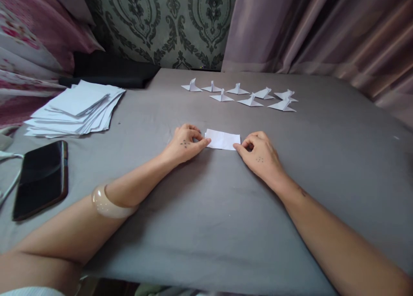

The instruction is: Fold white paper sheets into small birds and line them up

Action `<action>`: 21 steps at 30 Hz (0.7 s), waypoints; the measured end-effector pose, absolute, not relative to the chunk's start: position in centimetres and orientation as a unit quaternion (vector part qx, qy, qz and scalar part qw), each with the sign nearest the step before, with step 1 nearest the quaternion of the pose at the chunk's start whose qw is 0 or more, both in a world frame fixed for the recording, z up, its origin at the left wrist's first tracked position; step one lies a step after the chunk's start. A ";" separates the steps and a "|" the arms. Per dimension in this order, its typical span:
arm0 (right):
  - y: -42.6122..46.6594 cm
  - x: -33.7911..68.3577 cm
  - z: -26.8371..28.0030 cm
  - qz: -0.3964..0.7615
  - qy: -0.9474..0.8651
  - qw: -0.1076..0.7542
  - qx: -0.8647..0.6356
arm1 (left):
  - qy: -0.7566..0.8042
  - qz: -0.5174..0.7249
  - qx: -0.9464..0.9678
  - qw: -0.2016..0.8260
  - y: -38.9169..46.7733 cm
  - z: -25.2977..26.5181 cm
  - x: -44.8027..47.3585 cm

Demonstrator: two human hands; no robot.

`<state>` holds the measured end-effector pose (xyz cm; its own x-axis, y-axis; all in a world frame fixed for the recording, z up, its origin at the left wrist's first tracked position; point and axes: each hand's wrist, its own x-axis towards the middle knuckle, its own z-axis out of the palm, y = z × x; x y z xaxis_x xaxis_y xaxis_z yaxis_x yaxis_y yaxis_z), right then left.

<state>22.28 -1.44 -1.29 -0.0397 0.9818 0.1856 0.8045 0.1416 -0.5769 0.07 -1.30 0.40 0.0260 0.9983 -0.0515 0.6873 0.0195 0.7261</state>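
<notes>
On the grey table [226, 227], a stack of flat sheets [77, 100] lies left; eight apparently finished paper figures [251, 101] stand far. The left hand [187, 144] pinches the left end of the central folded paper [222, 140]; the right hand [262, 153] has its thumb at the near right corner — grip cannot be confirmed. Folding appears partial — a flat rectangle.

The paper strip [223, 140] looks matt, the cloth [232, 235] too (the phone screen [40, 177] is glossy).
</notes>
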 end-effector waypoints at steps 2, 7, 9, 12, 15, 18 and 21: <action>-1.5 22.2 -1.1 0.164 -0.701 0.273 -0.638 | 0.652 0.251 0.652 0.294 -1.4 0.5 0.2; -1.5 22.2 -1.0 0.164 -0.700 0.268 -0.642 | 0.644 0.242 0.671 0.276 -1.4 0.6 0.4; -1.5 22.2 -1.0 0.165 -0.699 0.266 -0.643 | 0.639 0.242 0.677 0.274 -1.4 0.5 0.3; -1.5 22.2 -1.1 0.163 -0.699 0.264 -0.644 | 0.636 0.241 0.679 0.276 -1.3 0.4 0.1; -1.4 22.3 -1.2 0.160 -0.701 0.260 -0.645 | 0.638 0.235 0.676 0.282 -1.2 0.4 0.0; -1.4 22.4 -1.3 0.159 -0.705 0.258 -0.641 | 0.627 0.226 0.690 0.283 -1.2 0.5 -0.4; -1.4 22.5 -1.3 0.160 -0.709 0.259 -0.636 | 0.612 0.221 0.708 0.274 -1.1 0.5 -1.2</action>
<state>22.50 -1.40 -1.31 -0.0566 0.9848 0.1639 0.8183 0.1398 -0.5575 -1.23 -1.06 0.51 0.1525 0.9880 -0.0229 0.7466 -0.1000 0.6577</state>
